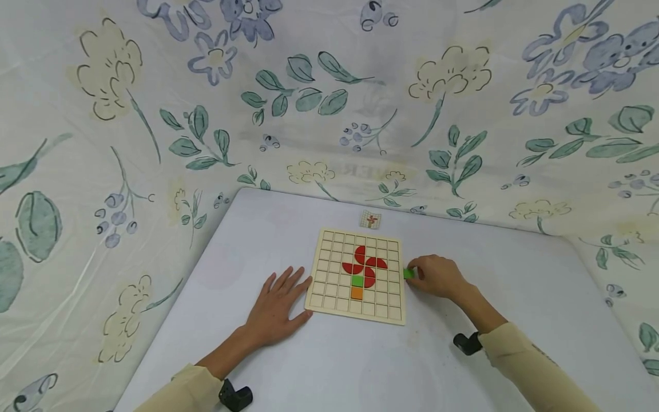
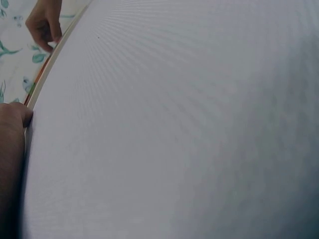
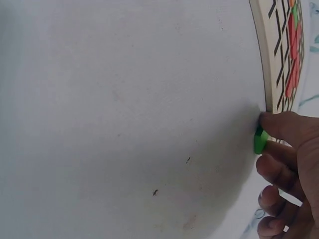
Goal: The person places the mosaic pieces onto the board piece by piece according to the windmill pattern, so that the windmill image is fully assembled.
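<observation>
A square wooden grid board lies on the white table. Red quarter-round pieces form a pinwheel near its middle. Below them sit a green square tile and an orange square tile. My right hand pinches another green tile between thumb and finger at the board's right edge; the right wrist view shows this green tile close up. My left hand rests flat with fingers spread, its thumb and fingertips at the board's left edge.
A small picture card with a red pinwheel design lies behind the board. Floral cloth hangs behind and to the left of the table. Black wrist devices are on both forearms.
</observation>
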A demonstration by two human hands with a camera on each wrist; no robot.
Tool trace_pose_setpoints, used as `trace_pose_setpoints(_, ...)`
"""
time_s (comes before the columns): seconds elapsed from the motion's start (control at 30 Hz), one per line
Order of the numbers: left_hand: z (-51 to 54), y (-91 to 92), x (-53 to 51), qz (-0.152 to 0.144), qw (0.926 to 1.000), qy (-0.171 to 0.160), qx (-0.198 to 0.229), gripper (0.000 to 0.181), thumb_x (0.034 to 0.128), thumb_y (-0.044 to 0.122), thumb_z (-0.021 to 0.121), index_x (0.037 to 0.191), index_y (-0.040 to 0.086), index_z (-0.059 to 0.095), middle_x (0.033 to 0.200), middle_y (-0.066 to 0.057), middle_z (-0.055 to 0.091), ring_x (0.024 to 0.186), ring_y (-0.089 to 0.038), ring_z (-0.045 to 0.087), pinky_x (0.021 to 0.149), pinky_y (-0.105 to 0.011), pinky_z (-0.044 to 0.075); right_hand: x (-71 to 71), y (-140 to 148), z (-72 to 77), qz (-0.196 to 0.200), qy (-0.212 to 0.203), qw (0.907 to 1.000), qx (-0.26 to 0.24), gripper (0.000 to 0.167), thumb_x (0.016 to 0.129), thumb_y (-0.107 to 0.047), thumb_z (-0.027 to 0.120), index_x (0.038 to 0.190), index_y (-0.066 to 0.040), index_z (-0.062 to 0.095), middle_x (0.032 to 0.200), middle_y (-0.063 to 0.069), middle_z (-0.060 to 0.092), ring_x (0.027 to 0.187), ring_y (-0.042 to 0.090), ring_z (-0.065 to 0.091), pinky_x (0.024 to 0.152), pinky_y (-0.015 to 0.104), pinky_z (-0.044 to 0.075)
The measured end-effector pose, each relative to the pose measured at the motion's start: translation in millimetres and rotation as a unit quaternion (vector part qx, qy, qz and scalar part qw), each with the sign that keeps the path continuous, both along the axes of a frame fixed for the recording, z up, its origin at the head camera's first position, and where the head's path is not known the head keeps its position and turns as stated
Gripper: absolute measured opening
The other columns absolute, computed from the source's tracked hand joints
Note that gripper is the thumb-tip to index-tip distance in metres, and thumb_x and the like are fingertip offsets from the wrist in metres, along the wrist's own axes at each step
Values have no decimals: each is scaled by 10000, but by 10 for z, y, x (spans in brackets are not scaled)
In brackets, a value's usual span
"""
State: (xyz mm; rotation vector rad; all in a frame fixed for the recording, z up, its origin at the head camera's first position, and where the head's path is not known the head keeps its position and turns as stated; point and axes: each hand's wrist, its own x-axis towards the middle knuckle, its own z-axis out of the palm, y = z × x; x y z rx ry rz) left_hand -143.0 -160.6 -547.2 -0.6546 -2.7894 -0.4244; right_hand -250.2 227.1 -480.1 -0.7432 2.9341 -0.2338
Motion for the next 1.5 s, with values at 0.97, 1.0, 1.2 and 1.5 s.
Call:
trace_pose_setpoints(0.97,-3,-17,-2,62,9999,-52,-63,694,910,515,591,1487,153,458,1569,-95,329,1459,-314,218,1134,-571,164,158,-358,174,627,1043,9925,131,229,746,-316,764,841,-110,738,616,-99,523,523,66,429,445,227,370)
trace_pose_setpoints(1.0,-6,-17,-3,63,9999,-54,-68,698,908,520,591,1487,153,458,1570,-95,327,1460,-314,214,1134,-571,161,173,-390,184,660,1029,9924,127,227,749,-316,762,846,-112,741,618,-98,526,527,66,433,448,226,372)
trace_pose_setpoints(1.2,-14,-16,-4,59,9999,-72,-59,697,911,522,585,1489,154,454,1574,-91,319,1463,-309,207,1139,-566,150,293,-581,190,1029,913,9905,-11,231,758,-326,767,855,-118,745,649,-92,573,553,65,454,467,215,385)
trace_pose_setpoints(1.5,-20,-11,-5,55,10000,-60,-44,691,916,513,579,1493,156,449,1576,-89,315,1463,-307,209,1142,-558,144,475,-859,106,1569,942,9826,-308,160,745,-277,749,842,-150,756,629,-119,536,542,53,423,464,204,355)
